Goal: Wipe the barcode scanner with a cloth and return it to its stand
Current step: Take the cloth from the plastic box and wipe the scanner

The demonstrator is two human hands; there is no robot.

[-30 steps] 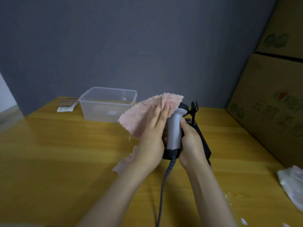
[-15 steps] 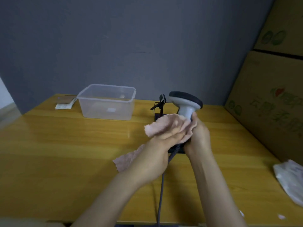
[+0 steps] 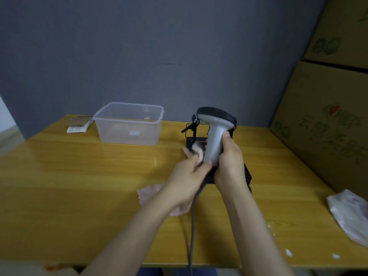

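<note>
Above the half-hidden stand, right hand grips scanner; left hand clutches mostly-covered cloth.

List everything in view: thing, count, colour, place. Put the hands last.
barcode scanner: one, grey with black head, held upright above its stand
stand: one, black, on the table behind the hands
cloth: one, pink, pressed on the scanner handle, trailing onto the table
cable: one, grey, running from the scanner to the near table edge
plastic container: one, clear, far left of the stand
table: one, yellow wood
cardboard boxes: at least two, brown, stacked at right
crumpled bag: one, whitish, right table edge
papers: small pile, far left corner
left hand: holding the cloth
right hand: gripping the scanner handle
</note>
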